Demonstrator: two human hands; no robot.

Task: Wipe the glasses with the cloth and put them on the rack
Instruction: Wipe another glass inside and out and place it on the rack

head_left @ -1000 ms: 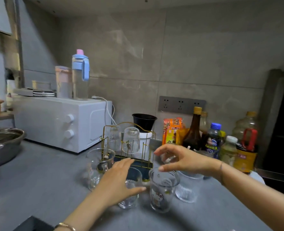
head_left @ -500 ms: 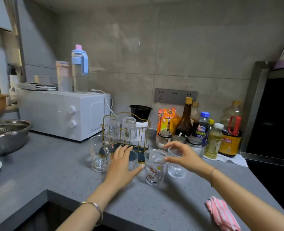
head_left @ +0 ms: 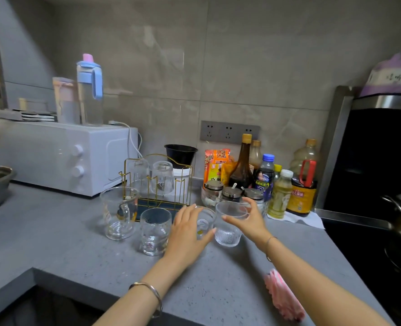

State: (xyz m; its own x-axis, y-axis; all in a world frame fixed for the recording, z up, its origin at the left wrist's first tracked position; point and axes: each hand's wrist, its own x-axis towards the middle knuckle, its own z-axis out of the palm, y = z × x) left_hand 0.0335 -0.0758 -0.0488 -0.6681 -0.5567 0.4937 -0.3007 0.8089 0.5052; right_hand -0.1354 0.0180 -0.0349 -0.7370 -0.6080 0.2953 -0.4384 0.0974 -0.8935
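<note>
The right hand [head_left: 249, 220] grips the ribbed glass [head_left: 227, 234] for wiping, while the left hand [head_left: 189, 234], seemingly flat-fingered, steadies the printed glass [head_left: 205, 223].

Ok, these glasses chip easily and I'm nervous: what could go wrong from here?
1. The right hand spans the rim of the ribbed glass while the left hand touches the printed glass right beside it; lifting either could knock them together.
2. The pink cloth lies near the counter front edge; an arm pulling back might sweep it off.
3. The lidded jars stand close behind the right hand; a move toward the rack may bump them.
</note>
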